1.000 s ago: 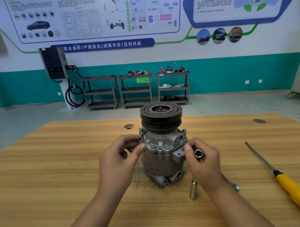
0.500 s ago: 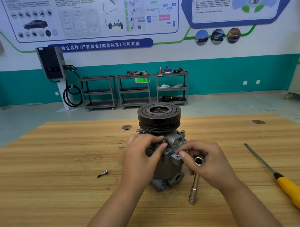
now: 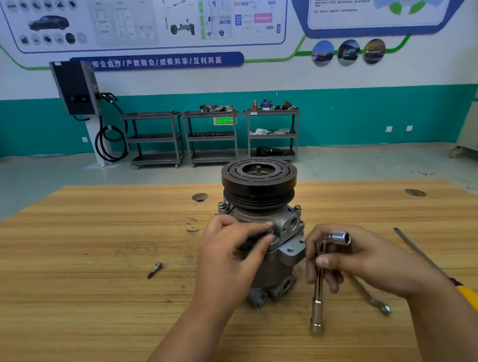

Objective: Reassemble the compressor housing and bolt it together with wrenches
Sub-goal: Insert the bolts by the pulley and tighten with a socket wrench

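The compressor (image 3: 285, 257) stands upright on the wooden table (image 3: 88, 308), its black pulley (image 3: 258, 181) on top and a grey housing below. My left hand (image 3: 232, 257) is on the housing's front flange, thumb and forefinger pinching a bolt head there. Just right of the housing, my right hand (image 3: 357, 258) grips an L-shaped socket wrench (image 3: 317, 291); one socket end points up, the long arm hangs down toward the table. A loose bolt (image 3: 154, 270) lies on the table to the left.
A yellow-handled screwdriver (image 3: 425, 258) lies at the right. Another wrench (image 3: 377, 303) lies under my right wrist. Two round holes (image 3: 199, 197) mark the tabletop's far side. Shelving carts stand against the back wall.
My left hand shifted from the housing's left side onto the front flange, uncovering the loose bolt on the table. The right hand drew slightly away from the housing with the wrench.
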Demonstrator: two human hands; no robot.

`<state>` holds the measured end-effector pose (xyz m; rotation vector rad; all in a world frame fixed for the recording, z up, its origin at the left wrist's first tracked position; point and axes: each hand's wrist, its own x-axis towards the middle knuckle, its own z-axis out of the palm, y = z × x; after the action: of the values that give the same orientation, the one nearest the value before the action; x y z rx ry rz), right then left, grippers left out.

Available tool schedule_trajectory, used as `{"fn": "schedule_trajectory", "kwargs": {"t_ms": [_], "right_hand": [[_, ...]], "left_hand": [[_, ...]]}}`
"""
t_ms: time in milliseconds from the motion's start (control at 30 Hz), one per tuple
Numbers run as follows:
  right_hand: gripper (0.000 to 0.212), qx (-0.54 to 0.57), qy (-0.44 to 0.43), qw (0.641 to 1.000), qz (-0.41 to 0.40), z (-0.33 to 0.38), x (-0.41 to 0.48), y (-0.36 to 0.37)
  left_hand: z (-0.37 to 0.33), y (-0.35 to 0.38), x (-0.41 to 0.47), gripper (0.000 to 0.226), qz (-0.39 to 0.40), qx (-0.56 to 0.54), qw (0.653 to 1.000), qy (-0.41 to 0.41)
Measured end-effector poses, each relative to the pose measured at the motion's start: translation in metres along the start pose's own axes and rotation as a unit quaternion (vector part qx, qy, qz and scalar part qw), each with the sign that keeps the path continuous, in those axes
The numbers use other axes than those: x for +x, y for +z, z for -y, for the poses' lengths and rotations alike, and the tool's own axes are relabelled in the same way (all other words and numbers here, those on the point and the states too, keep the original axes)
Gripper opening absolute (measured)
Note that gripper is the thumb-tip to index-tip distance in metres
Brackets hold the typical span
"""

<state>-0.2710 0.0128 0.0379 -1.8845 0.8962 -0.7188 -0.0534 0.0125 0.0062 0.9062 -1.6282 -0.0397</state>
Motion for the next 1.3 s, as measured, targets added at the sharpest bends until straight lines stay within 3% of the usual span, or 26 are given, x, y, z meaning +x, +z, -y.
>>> {"fn": "schedule_trajectory", "kwargs": {"t_ms": [300,500,700,1300], "right_hand": [[0.012,-0.019,-0.204,0.978,-0.050,0.077,0.039,-0.020],[0.015,0.027,-0.288,0.946,-0.148,0.091,0.066,-0.019],[0.015,0.051,-0.290,0.941,-0.168,0.074,0.077,-0.009],[0.018,-0.009,-0.227,0.973,-0.052,0.080,0.071,-0.001]], "left_hand": [[-0.001,0.007,-0.005,0.017,0.018,-0.036,0.995,-0.096],[-0.004,0.010,-0.006,0.042,0.024,-0.053,0.984,-0.168],[-0.007,0.010,-0.008,0.043,0.017,-0.047,0.986,-0.160],[-0.003,0.011,-0.010,0.045,0.018,-0.078,0.980,-0.180]]}}
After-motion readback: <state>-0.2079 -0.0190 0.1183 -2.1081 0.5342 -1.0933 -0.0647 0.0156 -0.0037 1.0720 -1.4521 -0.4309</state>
